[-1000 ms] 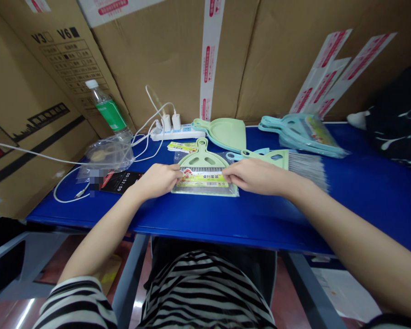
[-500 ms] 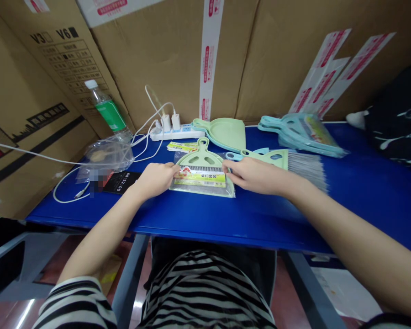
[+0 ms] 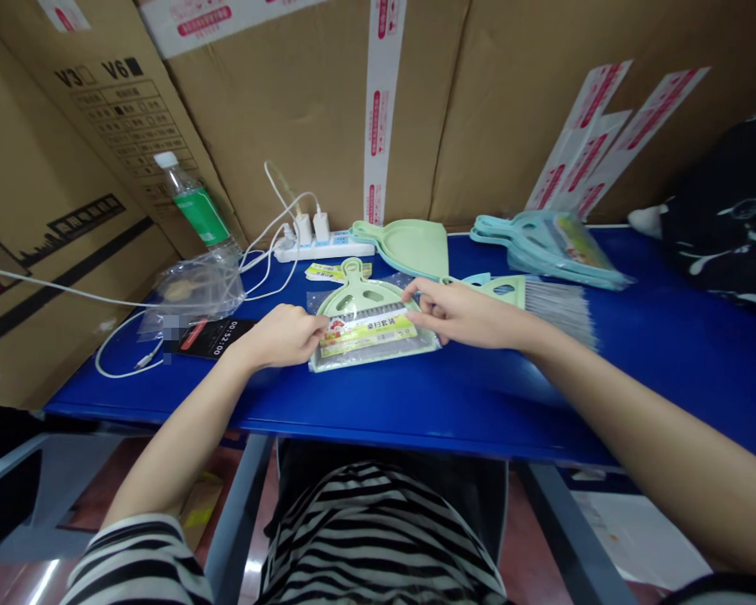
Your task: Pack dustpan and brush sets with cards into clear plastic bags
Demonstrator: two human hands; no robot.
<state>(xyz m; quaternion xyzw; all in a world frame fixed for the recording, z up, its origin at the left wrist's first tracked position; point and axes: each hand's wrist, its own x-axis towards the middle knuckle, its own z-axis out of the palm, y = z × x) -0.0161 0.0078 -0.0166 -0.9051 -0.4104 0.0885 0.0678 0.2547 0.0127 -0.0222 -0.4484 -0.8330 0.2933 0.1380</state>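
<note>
In front of me a green dustpan-and-brush set (image 3: pixel 371 343) in a clear plastic bag lies slightly turned on the table, its handle pointing away. A yellow printed label (image 3: pixel 378 328) crosses the brush's grey bristles. My left hand (image 3: pixel 288 334) pinches the left edge of the bag, fingers curled. At the opposite edge, my right hand (image 3: pixel 454 313) grips with bent fingers, the index finger lying over the bag near the label's end. Just beyond my right hand are a green brush (image 3: pixel 510 290) with grey bristles (image 3: pixel 560 311) and part of a blue handle.
Behind are a green dustpan (image 3: pixel 416 244), a power strip (image 3: pixel 333 246) with chargers and a flat yellow label (image 3: pixel 328 272). Bagged blue dustpans (image 3: pixel 542 244) lie at right. To the left are a bottle (image 3: pixel 198 210), a plastic bag (image 3: pixel 195 290), cables and a phone (image 3: pixel 214 338). Cardboard walls enclose the table.
The bagged set has turned a little, its handle swinging left and its right side tilting away. My hands have shifted slightly with its edges.
</note>
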